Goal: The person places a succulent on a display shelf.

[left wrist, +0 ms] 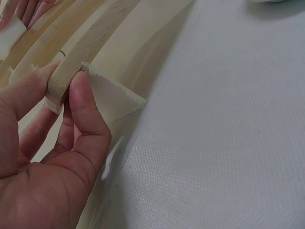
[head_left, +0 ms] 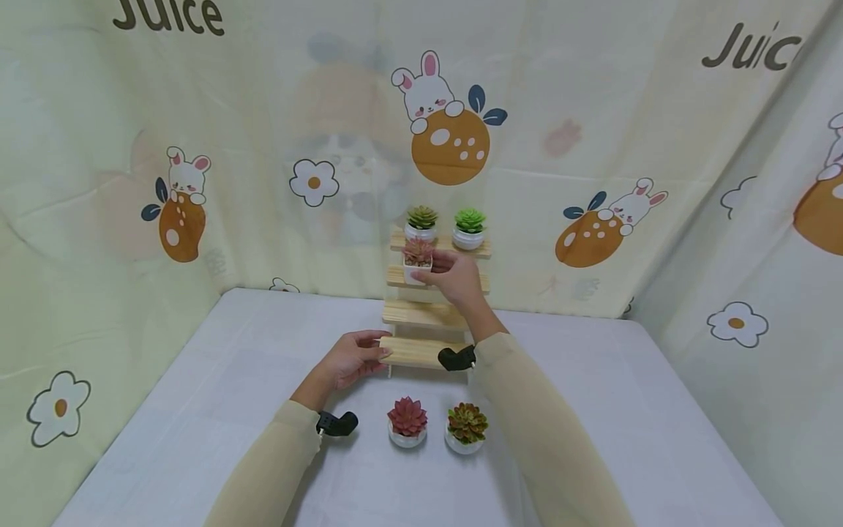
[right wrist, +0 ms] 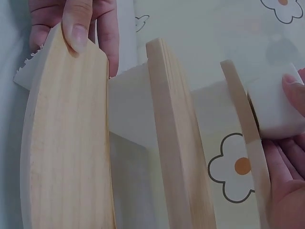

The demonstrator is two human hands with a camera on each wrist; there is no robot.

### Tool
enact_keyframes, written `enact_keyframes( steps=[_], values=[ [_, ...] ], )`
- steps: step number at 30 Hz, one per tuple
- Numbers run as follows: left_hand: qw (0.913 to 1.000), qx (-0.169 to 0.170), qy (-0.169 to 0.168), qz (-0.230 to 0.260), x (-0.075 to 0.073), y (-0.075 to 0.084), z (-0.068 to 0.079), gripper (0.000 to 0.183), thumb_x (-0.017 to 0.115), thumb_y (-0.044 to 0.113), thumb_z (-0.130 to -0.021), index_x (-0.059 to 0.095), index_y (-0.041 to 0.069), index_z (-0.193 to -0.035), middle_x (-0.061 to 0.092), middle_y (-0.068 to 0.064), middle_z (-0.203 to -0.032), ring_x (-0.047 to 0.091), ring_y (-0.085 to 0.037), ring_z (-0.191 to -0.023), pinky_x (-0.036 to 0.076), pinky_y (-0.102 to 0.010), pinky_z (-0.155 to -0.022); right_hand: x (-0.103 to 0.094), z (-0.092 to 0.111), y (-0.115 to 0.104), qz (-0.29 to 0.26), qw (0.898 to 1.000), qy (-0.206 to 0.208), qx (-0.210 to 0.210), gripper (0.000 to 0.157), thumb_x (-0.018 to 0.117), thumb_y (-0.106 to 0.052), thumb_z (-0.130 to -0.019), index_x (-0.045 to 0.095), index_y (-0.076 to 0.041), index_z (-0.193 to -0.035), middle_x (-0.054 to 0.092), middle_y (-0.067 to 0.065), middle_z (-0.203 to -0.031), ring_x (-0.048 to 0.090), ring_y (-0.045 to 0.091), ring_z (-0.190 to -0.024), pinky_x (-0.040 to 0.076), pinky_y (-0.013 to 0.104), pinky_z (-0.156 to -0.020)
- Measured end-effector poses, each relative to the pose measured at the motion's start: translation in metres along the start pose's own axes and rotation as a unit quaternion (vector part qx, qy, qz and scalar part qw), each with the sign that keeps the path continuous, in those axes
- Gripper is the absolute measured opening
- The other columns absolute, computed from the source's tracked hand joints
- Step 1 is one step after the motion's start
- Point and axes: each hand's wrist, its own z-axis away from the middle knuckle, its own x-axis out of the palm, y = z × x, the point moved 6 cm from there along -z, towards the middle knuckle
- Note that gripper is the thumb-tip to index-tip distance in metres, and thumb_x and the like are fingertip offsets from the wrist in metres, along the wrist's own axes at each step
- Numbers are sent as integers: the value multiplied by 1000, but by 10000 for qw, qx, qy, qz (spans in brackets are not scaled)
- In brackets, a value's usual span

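Observation:
A small wooden tiered shelf (head_left: pixel 424 315) stands at the back of the table. My left hand (head_left: pixel 353 359) pinches the left end of its lowest board (left wrist: pixel 71 62) between thumb and fingers. Up at the second board from the top, my right hand (head_left: pixel 454 277) holds a white square pot with a pinkish succulent (head_left: pixel 418 260), toward the board's left end. In the right wrist view the white pot (right wrist: pixel 274 107) sits right at the board's edge, with thumb and fingers about it. On the top board are a dark green succulent (head_left: pixel 421 221) and a bright green succulent (head_left: pixel 470 228), both in white pots.
On the white-covered table (head_left: pixel 263 410), in front of the shelf, stand a red succulent (head_left: pixel 407 421) and a green-and-brown succulent (head_left: pixel 466 426) in round white pots. Behind the shelf hangs a printed curtain (head_left: pixel 263 241), which also runs along both sides.

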Motion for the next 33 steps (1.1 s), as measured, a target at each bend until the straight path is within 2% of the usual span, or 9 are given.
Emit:
enact_keyframes(
  steps=[12,23,29,33],
  values=[
    [10000,-53,60,-44,0,1,0,47,71,5,-95,59,3,-141,65,-11,-117,69,-15,-87,61,-27,-74,4,-1,2,-36,9999,81,-60,57,91,-20,-79,69,-2,-128,73,16,-124,71,28,-115,60,37,-92],
    [10000,-8,19,2,1,1,1,47,70,4,-96,58,1,-142,64,-9,-113,68,-14,-87,61,-26,-73,4,4,1,59,9998,173,-93,59,89,-19,-81,66,-2,-132,71,16,-127,70,29,-116,59,39,-96],
    [10000,-68,30,21,1,0,0,48,70,3,-96,58,2,-142,64,-9,-114,69,-15,-87,61,-26,-74,-4,9,2,26,9996,246,-98,63,89,-22,-81,64,-5,-136,68,17,-132,67,30,-122,56,39,-102],
    [10000,-60,42,-11,1,1,0,49,70,3,-96,57,1,-143,64,-10,-114,68,-15,-88,61,-26,-73,-10,14,5,-250,9993,217,-174,65,88,-21,-83,61,-1,-138,66,20,-134,65,32,-124,55,39,-104]
  ],
)
